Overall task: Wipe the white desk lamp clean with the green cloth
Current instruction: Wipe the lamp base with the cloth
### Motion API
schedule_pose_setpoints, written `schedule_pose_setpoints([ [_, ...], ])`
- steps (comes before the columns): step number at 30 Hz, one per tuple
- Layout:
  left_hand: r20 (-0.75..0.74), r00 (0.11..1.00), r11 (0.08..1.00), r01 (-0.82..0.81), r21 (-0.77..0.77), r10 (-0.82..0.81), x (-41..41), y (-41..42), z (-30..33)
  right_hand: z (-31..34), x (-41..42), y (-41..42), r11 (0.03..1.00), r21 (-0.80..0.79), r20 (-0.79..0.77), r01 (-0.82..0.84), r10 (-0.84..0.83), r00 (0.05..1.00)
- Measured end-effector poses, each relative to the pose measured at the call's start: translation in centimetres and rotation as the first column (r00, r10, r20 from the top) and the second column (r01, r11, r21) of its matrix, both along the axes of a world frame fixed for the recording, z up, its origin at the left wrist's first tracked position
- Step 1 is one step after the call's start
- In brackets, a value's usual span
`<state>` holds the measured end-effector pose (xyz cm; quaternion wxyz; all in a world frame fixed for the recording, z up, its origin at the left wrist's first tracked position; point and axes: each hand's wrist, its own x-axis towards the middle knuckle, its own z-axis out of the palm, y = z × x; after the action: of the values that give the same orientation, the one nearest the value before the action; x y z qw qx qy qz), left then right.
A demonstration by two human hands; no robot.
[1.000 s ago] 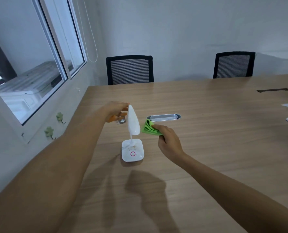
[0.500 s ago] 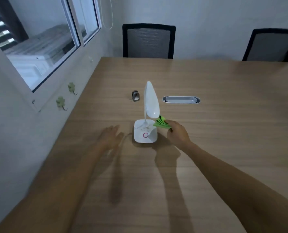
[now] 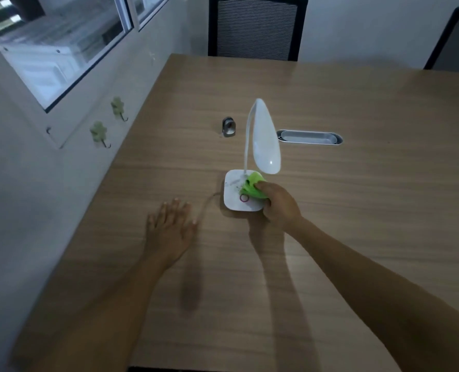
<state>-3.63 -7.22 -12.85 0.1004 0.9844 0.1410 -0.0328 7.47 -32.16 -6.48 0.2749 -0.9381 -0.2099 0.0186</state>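
Note:
The white desk lamp point(image 3: 265, 135) stands upright on the wooden table point(image 3: 357, 210), its square base speckled with dirt and marked with a red ring. My right hand point(image 3: 279, 205) is closed on the folded green cloth point(image 3: 253, 187) and presses it onto the right part of the base, under the lamp head. My left hand point(image 3: 170, 224) lies flat on the table to the left of the base, fingers spread, holding nothing. A thin cord runs from the base toward it.
A small metal object point(image 3: 228, 126) stands behind the lamp to the left. A silver cable slot point(image 3: 309, 137) is set into the table behind it. Two black chairs point(image 3: 256, 26) stand at the far edge. The wall with a window and two hooks point(image 3: 98, 132) runs along the left.
My left hand let go of the lamp head and came down flat on the table. My right hand brought the cloth from beside the lamp head down onto the base.

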Motion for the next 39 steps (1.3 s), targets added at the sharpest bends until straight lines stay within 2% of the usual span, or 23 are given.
schedule_pose_setpoints([
  [5, 0.068, 0.998, 1.000, -0.006, 0.007, 0.006, -0.3, -0.3, 0.2, -0.3, -3.5, -1.1, 0.950, -0.123, 0.145, -0.287, 0.304, 0.942],
  [7, 0.081, 0.997, 1.000, -0.001, 0.028, -0.001, -0.4, -0.2, 0.1, 0.2, -4.5, -1.2, 0.928, -0.136, 0.154, -0.347, 0.366, 0.918],
  [9, 0.084, 0.996, 0.999, 0.001, 0.036, -0.004, -0.4, -0.2, -0.1, 0.7, -4.0, -1.0, 0.938, -0.085, 0.188, -0.336, 0.346, 0.919],
  [12, 0.089, 0.996, 0.999, 0.001, 0.036, -0.004, -0.4, -0.2, -0.2, 1.8, -1.7, 0.1, 0.977, -0.004, 0.202, -0.213, 0.209, 0.957],
  [15, 0.102, 0.995, 0.999, 0.004, 0.037, -0.008, -0.4, -0.1, -0.3, 1.9, -0.2, 0.6, 0.990, -0.037, 0.144, -0.137, 0.141, 0.979],
  [21, 0.116, 0.993, 0.999, 0.006, 0.045, -0.011, -0.3, -0.1, -0.4, -0.8, -3.4, -0.4, 0.961, -0.102, 0.135, -0.256, 0.268, 0.954],
  [25, 0.132, 0.991, 0.999, 0.007, 0.053, -0.013, -0.3, 0.0, -0.5, 0.0, -6.1, -0.4, 0.925, -0.132, 0.177, -0.356, 0.375, 0.910],
  [29, 0.146, 0.989, 0.997, 0.014, 0.080, -0.025, -0.3, 0.1, -0.7, 1.5, -3.6, 1.8, 0.963, -0.084, 0.234, -0.256, 0.269, 0.934],
  [33, 0.152, 0.988, 0.996, 0.007, 0.089, -0.020, -0.4, 0.0, -0.8, 1.8, -1.0, 3.7, 0.977, -0.146, 0.166, -0.156, 0.180, 0.969],
  [39, 0.174, 0.984, 0.996, 0.004, 0.094, -0.020, -0.3, 0.0, -0.7, -0.1, -3.9, 3.4, 0.934, -0.287, 0.227, -0.213, 0.283, 0.932],
])
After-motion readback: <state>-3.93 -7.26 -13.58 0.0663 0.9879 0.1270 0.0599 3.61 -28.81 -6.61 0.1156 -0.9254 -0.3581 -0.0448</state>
